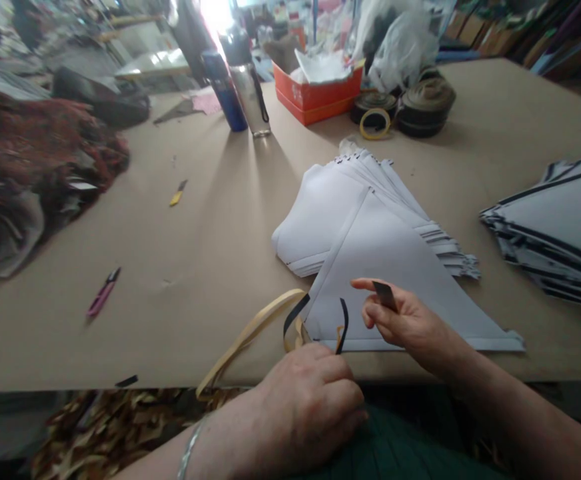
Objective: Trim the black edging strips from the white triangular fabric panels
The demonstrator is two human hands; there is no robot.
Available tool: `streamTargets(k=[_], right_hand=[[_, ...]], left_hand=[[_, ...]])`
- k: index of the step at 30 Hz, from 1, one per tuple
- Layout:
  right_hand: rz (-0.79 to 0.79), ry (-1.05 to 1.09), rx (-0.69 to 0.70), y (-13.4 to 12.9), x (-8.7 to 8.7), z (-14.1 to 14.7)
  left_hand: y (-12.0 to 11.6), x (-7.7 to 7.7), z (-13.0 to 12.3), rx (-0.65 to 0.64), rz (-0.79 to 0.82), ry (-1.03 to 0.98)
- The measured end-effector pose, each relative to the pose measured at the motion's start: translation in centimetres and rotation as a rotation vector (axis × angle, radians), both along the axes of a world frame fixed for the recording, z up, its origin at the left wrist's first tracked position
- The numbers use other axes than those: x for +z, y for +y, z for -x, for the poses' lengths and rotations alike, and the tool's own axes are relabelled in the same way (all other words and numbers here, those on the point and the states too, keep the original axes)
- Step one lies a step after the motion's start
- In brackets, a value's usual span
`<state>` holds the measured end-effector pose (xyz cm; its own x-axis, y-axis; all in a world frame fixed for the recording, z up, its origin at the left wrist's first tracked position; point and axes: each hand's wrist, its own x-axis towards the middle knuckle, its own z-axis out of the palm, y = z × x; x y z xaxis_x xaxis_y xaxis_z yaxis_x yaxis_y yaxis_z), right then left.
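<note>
My left hand is at the table's front edge, its fingers curled into a fist. A narrow black strip rises just beyond its knuckles, and a tan backing ribbon loops out on its left; the fist seems closed on them, though the grip itself is hidden. My right hand pinches a short black strip, with the index finger pointing left. Below that hand lies a white, roughly triangular panel, its near side along the table edge. It overlaps a fanned stack of white panels.
Black-edged white panels are piled at right. Pink thread snips, a yellow cutter and a black scrap lie at left. Behind stand two bottles, an orange box and dark rolls. Tan scraps fill the space below.
</note>
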<state>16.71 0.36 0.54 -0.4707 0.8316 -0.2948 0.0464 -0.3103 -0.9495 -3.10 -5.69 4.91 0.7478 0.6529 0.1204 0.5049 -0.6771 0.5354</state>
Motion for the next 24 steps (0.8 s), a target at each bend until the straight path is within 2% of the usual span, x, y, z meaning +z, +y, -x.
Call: streamTargets(k=[2,5,8,11,14,18,24], right_hand=[[0.112,0.092,0.021,1.1,-0.6,0.9],[0.181,0.141,0.103,2.2,-0.8,1.4],[0.165,0.084,0.167,2.7,-0.3,1.7],[0.096,0.031,0.148,2.9,0.3,1.7],[0.047,0.028,0.055,2.7,0.4,1.1],[0.052,0.063,-0.081,1.2,0.3,-0.3],[-0.137,-0.019,-0.116,-1.4,1.6,-1.6]], left_hand=[[-0.2,0.0,0.1,0.009,-0.003,0.0],[-0.3,-0.1,0.1,0.018,0.002,0.0],[-0.2,-0.4,0.1,0.015,0.014,-0.007],[-0.3,-0.7,0.2,0.02,0.053,-0.05],[-0.4,-1.0,0.6,0.141,0.17,-0.226],[-0.1,-1.3,0.8,0.453,0.251,-0.497],[1.2,-1.8,-0.2,0.485,0.332,-0.487]])
